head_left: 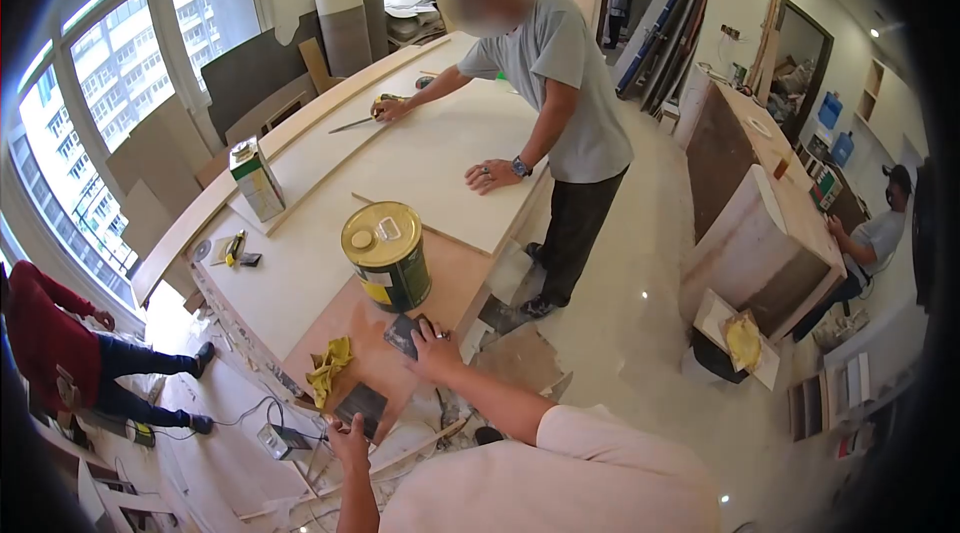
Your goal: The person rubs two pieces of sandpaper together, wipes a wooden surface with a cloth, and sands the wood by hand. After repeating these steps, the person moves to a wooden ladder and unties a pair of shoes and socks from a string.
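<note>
At the near end of the worktable (240, 288), my left hand (350, 439) grips a dark flat piece (362, 409) by its lower edge. My right hand (434, 351) has its fingers closed on a second dark flat piece (405, 333), just in front of a large round can (385, 255) with a gold lid. Between the can and my left hand lies a crumpled yellow cloth (331, 369). The two dark pieces are apart from each other.
A co-worker in grey (590, 83) leans over the table's right side, one hand at a small tool. A rectangular tin (258, 183) stands on the left. Another person in red (55, 333) stands at far left. A cabinet (745, 243) stands right.
</note>
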`<state>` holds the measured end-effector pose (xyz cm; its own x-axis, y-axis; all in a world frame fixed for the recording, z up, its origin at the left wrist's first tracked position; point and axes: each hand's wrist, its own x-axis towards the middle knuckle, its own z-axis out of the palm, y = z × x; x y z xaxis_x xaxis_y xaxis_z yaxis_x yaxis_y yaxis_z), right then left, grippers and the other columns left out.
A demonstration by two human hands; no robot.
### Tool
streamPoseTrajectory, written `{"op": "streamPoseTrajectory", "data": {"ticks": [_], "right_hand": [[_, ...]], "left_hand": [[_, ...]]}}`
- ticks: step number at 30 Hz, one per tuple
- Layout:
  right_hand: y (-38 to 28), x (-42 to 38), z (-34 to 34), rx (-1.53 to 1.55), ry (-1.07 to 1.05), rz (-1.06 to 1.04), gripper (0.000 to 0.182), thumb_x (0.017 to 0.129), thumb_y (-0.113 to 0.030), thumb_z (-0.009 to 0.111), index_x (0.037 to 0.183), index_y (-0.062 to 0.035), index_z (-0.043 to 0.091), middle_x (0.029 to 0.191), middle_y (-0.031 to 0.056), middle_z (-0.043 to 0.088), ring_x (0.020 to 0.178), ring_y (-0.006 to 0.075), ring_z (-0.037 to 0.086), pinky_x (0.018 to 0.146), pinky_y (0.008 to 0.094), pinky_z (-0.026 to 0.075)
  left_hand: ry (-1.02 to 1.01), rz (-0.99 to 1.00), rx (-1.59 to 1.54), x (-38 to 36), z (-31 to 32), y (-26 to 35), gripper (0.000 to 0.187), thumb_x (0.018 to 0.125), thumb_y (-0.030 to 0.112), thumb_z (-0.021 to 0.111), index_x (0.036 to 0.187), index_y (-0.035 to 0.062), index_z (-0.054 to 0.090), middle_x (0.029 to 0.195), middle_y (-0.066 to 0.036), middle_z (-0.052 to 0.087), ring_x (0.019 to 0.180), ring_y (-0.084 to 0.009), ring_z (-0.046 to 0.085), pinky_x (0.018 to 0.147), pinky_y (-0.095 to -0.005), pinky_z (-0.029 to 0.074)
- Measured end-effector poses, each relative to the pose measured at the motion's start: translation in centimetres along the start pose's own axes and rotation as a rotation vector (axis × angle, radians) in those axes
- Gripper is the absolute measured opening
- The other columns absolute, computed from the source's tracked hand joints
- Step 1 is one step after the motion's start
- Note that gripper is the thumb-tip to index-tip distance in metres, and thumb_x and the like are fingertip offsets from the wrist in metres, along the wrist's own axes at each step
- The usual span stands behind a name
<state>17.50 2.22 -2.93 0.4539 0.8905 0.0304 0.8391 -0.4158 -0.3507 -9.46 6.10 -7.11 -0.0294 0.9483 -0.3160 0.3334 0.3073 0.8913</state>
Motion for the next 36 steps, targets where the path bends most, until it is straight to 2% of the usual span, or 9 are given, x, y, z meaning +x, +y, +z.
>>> {"op": "streamPoseTrajectory", "data": {"ticks": [2, 5, 8, 11, 20, 23, 26, 33, 36], "right_hand": [[-0.5, -0.1, 0.3, -0.024, -0.021, -0.007, 0.078, 0.082, -0.049, 0.065, 0.141, -0.0044, 0.042, 0.151, 0.0174, 0.034, 0.137, 0.0368, 0.034, 0.107, 0.0573, 0.030], [-0.8, -0.6, 0.5, 0.022, -0.049, -0.006, 0.077, 0.081, -0.049, 0.066, 0.140, -0.0042, 0.043, 0.152, 0.0183, 0.032, 0.136, 0.0374, 0.034, 0.107, 0.0573, 0.030], [-0.5, -0.3, -0.2, 0.057, -0.068, -0.009, 0.078, 0.081, -0.048, 0.066, 0.141, -0.0047, 0.043, 0.154, 0.0186, 0.029, 0.136, 0.0372, 0.035, 0.107, 0.0562, 0.030], [-0.7, -0.4, -1.3, 0.055, -0.094, -0.006, 0.080, 0.082, -0.049, 0.066, 0.144, -0.0059, 0.040, 0.156, 0.0178, 0.024, 0.138, 0.0361, 0.033, 0.108, 0.0539, 0.030], [-0.3, 0.0, -0.6, 0.095, -0.052, 0.010, 0.084, 0.079, -0.048, 0.069, 0.143, -0.0027, 0.038, 0.153, 0.0219, 0.028, 0.134, 0.0377, 0.037, 0.106, 0.0532, 0.034], [0.3, -0.2, -0.2, 0.107, -0.069, -0.006, 0.083, 0.079, -0.046, 0.070, 0.142, -0.0023, 0.039, 0.151, 0.0226, 0.032, 0.134, 0.0373, 0.038, 0.105, 0.0528, 0.035], [0.6, 0.0, -0.5, 0.112, -0.052, -0.012, 0.082, 0.078, -0.046, 0.071, 0.141, -0.0020, 0.041, 0.150, 0.0226, 0.034, 0.133, 0.0371, 0.039, 0.103, 0.0522, 0.037], [0.8, -0.1, -0.8, 0.124, -0.056, -0.039, 0.080, 0.078, -0.045, 0.071, 0.140, -0.0023, 0.043, 0.150, 0.0223, 0.035, 0.132, 0.0371, 0.041, 0.102, 0.0518, 0.038], [0.9, 0.0, -0.3, 0.108, -0.050, -0.053, 0.079, 0.079, -0.044, 0.070, 0.140, -0.0026, 0.043, 0.150, 0.0216, 0.035, 0.132, 0.0373, 0.040, 0.101, 0.0512, 0.038]], "left_hand": [[-0.024, 0.075, 0.136, 3.6, 0.1, -3.8, 0.058, 0.080, 0.025, 0.080, 0.118, -0.0030, 0.046, 0.096, -0.013, 0.055, 0.079, -0.0185, 0.058, 0.045, -0.0292, 0.046], [-0.001, 0.116, 0.244, 3.9, -0.1, -4.3, 0.057, 0.076, 0.017, 0.083, 0.116, -0.0026, 0.047, 0.102, -0.018, 0.057, 0.086, -0.0260, 0.060, 0.060, -0.0369, 0.053], [0.173, 0.288, 0.485, -0.1, -0.9, 1.1, 0.064, 0.070, 0.018, 0.084, 0.118, -0.0036, 0.048, 0.116, -0.026, 0.055, 0.112, -0.0402, 0.052, 0.095, -0.0461, 0.042], [0.275, 0.755, 0.563, 2.0, -0.7, 5.0, 0.069, 0.072, 0.017, 0.081, 0.128, -0.0027, 0.046, 0.129, -0.030, 0.049, 0.126, -0.0456, 0.043, 0.104, -0.0500, 0.036], [-0.257, 0.600, 0.813, 9.1, 2.0, 11.2, 0.058, 0.074, 0.015, 0.075, 0.128, 0.0018, 0.055, 0.141, -0.027, 0.043, 0.132, -0.0410, 0.040, 0.108, -0.0453, 0.036], [-0.268, 0.482, 0.861, 10.0, 2.4, 13.8, 0.053, 0.076, 0.013, 0.072, 0.125, 0.0013, 0.057, 0.142, -0.025, 0.044, 0.132, -0.0387, 0.042, 0.108, -0.0431, 0.037], [0.160, 0.766, 0.850, 14.4, 2.7, 10.7, 0.050, 0.077, 0.010, 0.069, 0.125, -0.0004, 0.056, 0.143, -0.025, 0.042, 0.132, -0.0405, 0.040, 0.108, -0.0448, 0.036], [0.139, 0.705, 0.703, 5.9, 0.2, 5.0, 0.065, 0.080, 0.012, 0.073, 0.135, -0.0053, 0.043, 0.141, -0.035, 0.035, 0.131, -0.0488, 0.036, 0.111, -0.0489, 0.030], [0.088, 0.451, 0.537, 1.4, 0.1, 1.2, 0.078, 0.078, 0.016, 0.078, 0.140, -0.0056, 0.036, 0.141, -0.034, 0.035, 0.131, -0.0492, 0.035, 0.109, -0.0500, 0.031]]}}
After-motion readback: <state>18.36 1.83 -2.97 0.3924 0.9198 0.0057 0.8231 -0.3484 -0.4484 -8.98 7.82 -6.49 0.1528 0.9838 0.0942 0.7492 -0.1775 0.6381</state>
